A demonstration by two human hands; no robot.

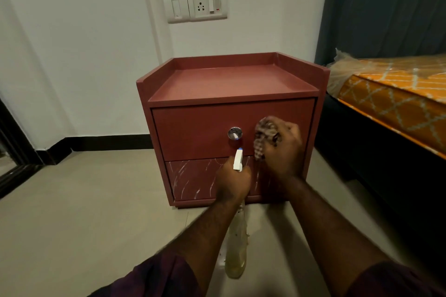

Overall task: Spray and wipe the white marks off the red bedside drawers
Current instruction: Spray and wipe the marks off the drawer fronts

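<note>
The red bedside drawers [217,84] stand on the floor against the white wall. The top drawer front [193,130] looks free of marks and carries a round silver knob [234,133]. White streaks cover the bottom drawer front [190,178]. My left hand [233,182] grips the neck of a spray bottle [237,243], whose white nozzle points at the drawers below the knob. My right hand [284,149] holds a bunched checked cloth [264,136] against the right part of the top drawer front.
A bed with an orange patterned mattress [395,101] stands close on the right, with a dark curtain [386,7] behind it. A wall socket panel [196,6] sits above the drawers. Beige tiled floor [84,212] stretches to the left, with a dark frame [12,152] at the far left.
</note>
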